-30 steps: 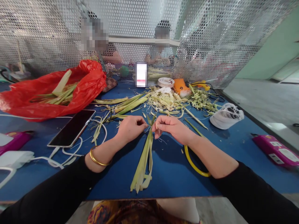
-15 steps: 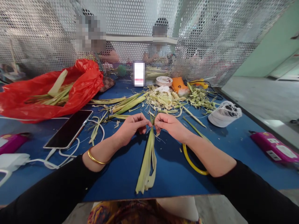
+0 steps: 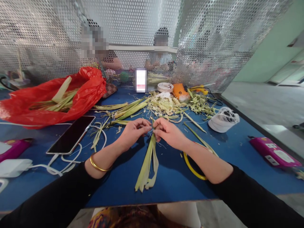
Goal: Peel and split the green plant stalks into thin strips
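Head view: both hands meet above the blue tabletop (image 3: 180,190) at the top end of a bundle of pale-green husk strips (image 3: 145,169), which lies centrally, its loose ends fanning toward the near edge; the right hand (image 3: 170,133) is curled nearly closed, thumb and fingers pinching the bundle's neck; the left hand (image 3: 135,132) is also curled in, its fingertips just beside that neck, though whether they meet on a strand is too small to tell; fine thread (image 3: 162,144) trails just below the right fingers; the step in hand looks like binding the neck; the next move seems to call for keeping the strips gathered while drawing the thread snug, gently enough not to split them; a spool of white cord (image 3: 219,123) stands well apart, to the right.
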Demonstrator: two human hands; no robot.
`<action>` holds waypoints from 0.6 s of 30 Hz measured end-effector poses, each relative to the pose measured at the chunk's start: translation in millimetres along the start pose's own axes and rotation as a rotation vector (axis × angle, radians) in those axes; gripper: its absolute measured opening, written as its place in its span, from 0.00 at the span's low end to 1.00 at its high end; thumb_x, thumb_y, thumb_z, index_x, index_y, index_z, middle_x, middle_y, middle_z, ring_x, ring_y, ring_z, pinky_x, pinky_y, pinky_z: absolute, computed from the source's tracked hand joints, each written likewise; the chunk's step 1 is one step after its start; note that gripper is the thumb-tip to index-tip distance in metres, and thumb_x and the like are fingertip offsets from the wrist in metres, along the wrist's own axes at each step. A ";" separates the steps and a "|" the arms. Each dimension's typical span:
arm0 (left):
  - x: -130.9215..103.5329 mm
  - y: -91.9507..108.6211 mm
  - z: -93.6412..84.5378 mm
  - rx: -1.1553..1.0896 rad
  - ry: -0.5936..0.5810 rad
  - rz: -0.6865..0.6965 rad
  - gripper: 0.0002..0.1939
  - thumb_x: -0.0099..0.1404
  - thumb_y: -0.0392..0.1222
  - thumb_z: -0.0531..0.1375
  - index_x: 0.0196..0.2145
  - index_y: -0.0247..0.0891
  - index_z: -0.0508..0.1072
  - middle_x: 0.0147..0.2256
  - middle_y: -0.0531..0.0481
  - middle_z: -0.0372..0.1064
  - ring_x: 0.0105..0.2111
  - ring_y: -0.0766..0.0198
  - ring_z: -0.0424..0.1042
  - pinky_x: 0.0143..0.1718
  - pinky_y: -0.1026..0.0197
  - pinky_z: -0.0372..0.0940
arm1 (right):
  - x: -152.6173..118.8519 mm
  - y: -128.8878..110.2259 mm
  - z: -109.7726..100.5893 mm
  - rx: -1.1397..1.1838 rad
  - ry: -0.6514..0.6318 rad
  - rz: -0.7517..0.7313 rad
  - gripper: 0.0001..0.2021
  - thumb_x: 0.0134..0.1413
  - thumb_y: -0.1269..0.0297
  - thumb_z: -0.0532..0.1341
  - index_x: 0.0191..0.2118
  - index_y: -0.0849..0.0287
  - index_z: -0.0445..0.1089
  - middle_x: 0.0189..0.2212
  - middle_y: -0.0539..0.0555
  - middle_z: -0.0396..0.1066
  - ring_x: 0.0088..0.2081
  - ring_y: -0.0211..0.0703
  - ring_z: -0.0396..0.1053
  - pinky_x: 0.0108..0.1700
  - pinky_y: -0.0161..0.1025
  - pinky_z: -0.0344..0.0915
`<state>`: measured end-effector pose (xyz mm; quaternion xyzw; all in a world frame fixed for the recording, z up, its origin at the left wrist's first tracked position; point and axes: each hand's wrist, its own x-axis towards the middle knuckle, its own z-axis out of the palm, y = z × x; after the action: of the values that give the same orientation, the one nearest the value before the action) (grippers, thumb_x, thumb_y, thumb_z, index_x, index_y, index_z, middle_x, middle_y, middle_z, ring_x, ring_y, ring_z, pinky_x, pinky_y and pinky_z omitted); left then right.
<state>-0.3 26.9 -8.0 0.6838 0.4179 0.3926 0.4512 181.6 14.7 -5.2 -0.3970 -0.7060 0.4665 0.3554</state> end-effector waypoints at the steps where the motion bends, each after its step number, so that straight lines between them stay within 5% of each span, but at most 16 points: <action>1: -0.7 0.4 0.5 0.040 0.023 0.060 0.08 0.58 0.43 0.61 0.25 0.37 0.70 0.31 0.51 0.68 0.28 0.67 0.65 0.29 0.63 0.61 | -0.2 -0.5 0.7 0.007 -0.003 0.005 0.05 0.56 0.71 0.55 0.38 0.56 0.60 0.21 0.43 0.64 0.23 0.35 0.67 0.30 0.34 0.63; 5: -2.0 4.7 0.9 0.159 0.057 0.178 0.08 0.58 0.42 0.62 0.26 0.37 0.72 0.28 0.52 0.67 0.29 0.66 0.65 0.31 0.63 0.61 | -0.8 -0.1 -0.1 -0.048 -0.028 -0.016 0.05 0.56 0.69 0.56 0.28 0.58 0.64 0.20 0.45 0.66 0.24 0.36 0.67 0.31 0.34 0.64; 10: 2.6 8.9 -7.3 0.005 0.026 0.014 0.14 0.59 0.46 0.62 0.41 0.39 0.74 0.25 0.53 0.68 0.20 0.69 0.63 0.21 0.65 0.60 | 0.9 -1.4 -9.5 0.053 0.083 -0.045 0.06 0.55 0.65 0.57 0.29 0.59 0.67 0.20 0.46 0.66 0.24 0.36 0.67 0.33 0.35 0.65; 13: 4.7 11.2 -5.7 -0.113 -0.096 -0.109 0.17 0.60 0.47 0.60 0.46 0.40 0.73 0.20 0.55 0.66 0.15 0.71 0.60 0.16 0.67 0.56 | 1.5 -4.6 -12.6 0.126 0.106 -0.054 0.05 0.54 0.65 0.58 0.30 0.59 0.69 0.20 0.46 0.67 0.24 0.35 0.67 0.34 0.36 0.64; 16: 4.9 14.9 3.6 -0.138 -0.215 -0.187 0.13 0.57 0.49 0.63 0.34 0.38 0.76 0.19 0.55 0.65 0.17 0.71 0.62 0.18 0.67 0.59 | 1.5 -6.5 -12.9 0.213 0.076 -0.047 0.05 0.52 0.64 0.60 0.28 0.60 0.69 0.19 0.46 0.66 0.23 0.35 0.66 0.32 0.35 0.64; 18: 6.7 16.7 9.0 -0.117 -0.187 -0.188 0.14 0.54 0.50 0.64 0.25 0.36 0.75 0.19 0.54 0.67 0.19 0.70 0.66 0.22 0.66 0.63 | 1.4 -7.4 -14.9 0.249 0.090 -0.052 0.06 0.50 0.64 0.61 0.28 0.60 0.69 0.19 0.46 0.66 0.22 0.35 0.65 0.31 0.35 0.64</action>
<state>13.8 26.4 6.3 0.6478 0.4128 0.3065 0.5621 192.2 19.7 6.7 -0.3518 -0.6362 0.5228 0.4452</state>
